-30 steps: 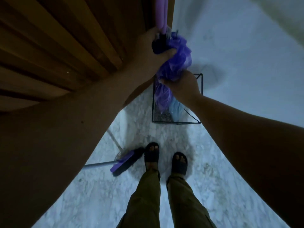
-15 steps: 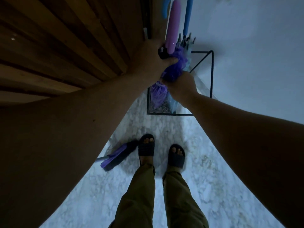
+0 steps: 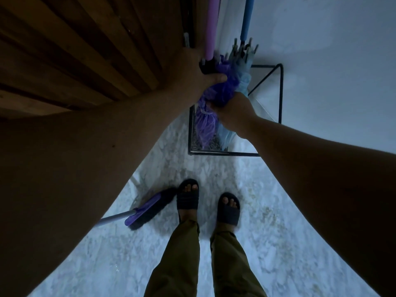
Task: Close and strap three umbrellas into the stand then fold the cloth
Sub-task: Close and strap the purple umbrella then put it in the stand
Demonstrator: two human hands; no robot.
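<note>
Looks like a home entryway, dim and plainly domestic. Pale marbled floor (image 3: 267, 243) underfoot, slatted wooden door (image 3: 90, 50) at left, plain white wall (image 3: 332, 61) at right. Black wire umbrella stand (image 3: 278, 91) set in the corner with a purple umbrella (image 3: 204, 127) and a light blue umbrella (image 3: 243, 67) inside. Purple broom (image 3: 147, 210) lying on the floor beside black slide sandals (image 3: 187, 197).

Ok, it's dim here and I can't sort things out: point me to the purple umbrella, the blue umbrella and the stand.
purple umbrella (image 3: 203, 127): head view, bunched canopy below the hands.
blue umbrella (image 3: 243, 80): head view, pale folded canopy.
stand (image 3: 281, 93): head view, black wire upright.
</note>
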